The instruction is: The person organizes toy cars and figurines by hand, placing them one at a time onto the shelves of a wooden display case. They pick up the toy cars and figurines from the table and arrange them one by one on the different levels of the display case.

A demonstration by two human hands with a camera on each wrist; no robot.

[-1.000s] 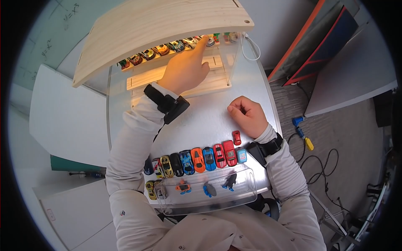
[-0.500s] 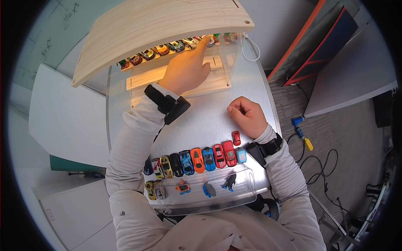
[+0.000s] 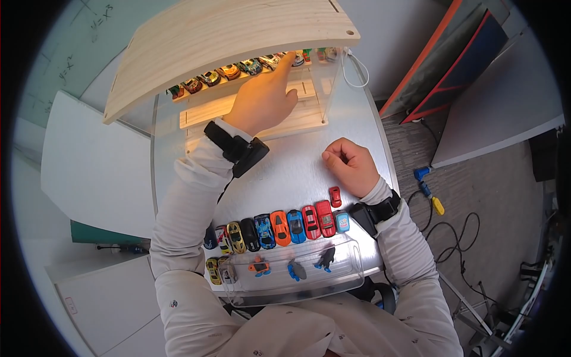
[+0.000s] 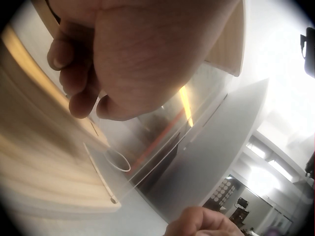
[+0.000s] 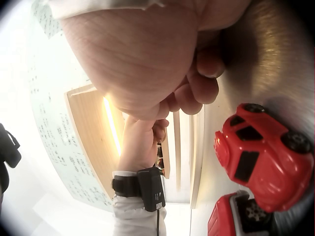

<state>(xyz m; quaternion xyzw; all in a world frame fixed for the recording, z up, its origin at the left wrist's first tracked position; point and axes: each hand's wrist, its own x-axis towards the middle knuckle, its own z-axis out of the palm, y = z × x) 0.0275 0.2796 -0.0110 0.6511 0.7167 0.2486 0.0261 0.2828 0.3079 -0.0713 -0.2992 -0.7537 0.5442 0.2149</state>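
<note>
My left hand [image 3: 263,98] reaches into a lit wooden display case [image 3: 238,27], its index finger stretched toward a toy car [image 3: 299,59] near the right end of the top row. The fingertip overlaps that car in the head view; the other fingers are bent. More toy cars [image 3: 229,72] stand along the same shelf. On the metal table rests my right hand [image 3: 355,168], loosely curled with nothing seen in it. A small red toy car [image 3: 335,197] sits just below it, and appears large beside the hand [image 5: 142,54] in the right wrist view.
A row of toy cars [image 3: 279,227] lines the table's near side. In front lies a clear plastic tray [image 3: 351,284] with several small figures. Two more cars [image 3: 214,271] stand at its left. A white cable [image 3: 360,76] loops from the case's right side.
</note>
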